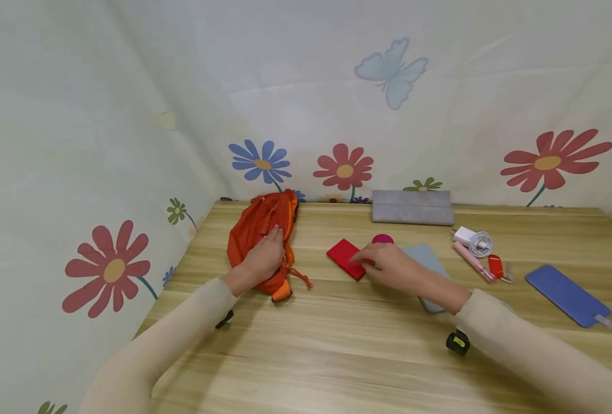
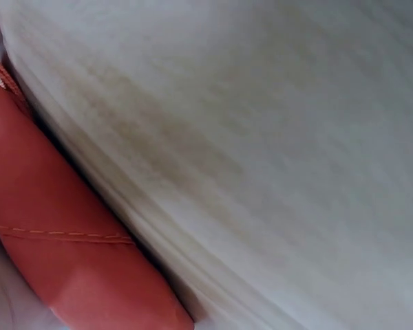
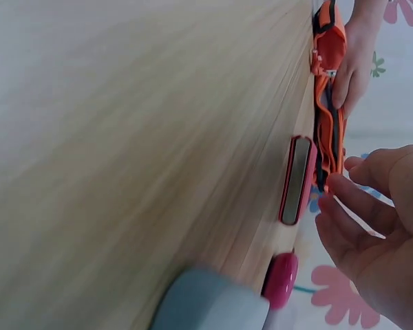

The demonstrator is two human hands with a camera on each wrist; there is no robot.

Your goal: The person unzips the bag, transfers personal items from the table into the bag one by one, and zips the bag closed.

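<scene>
At the left of the table lies an orange-red zippered bag (image 1: 251,233), with a strap and a drawstring cord. My left hand (image 1: 265,257) rests on top of it, fingers extended; from the right wrist view its thumb lies along the bag's edge. A small red notebook-like block (image 1: 343,257) with pale edges (image 3: 297,180) lies flat in the middle. Over its right end hovers my right hand (image 1: 388,264), fingers loosely bent, holding nothing. Just behind that hand is a round magenta object (image 1: 383,238). A grey-blue flat item (image 1: 426,259) is partly hidden under the right forearm.
A grey folded case (image 1: 412,208) stands at the back by the flowered cloth. To the right lie a white charger with coiled cable (image 1: 480,244), a pink pen-like tube (image 1: 472,260), a red tag with a metal clip (image 1: 495,267) and a blue pouch (image 1: 566,294) with a strap.
</scene>
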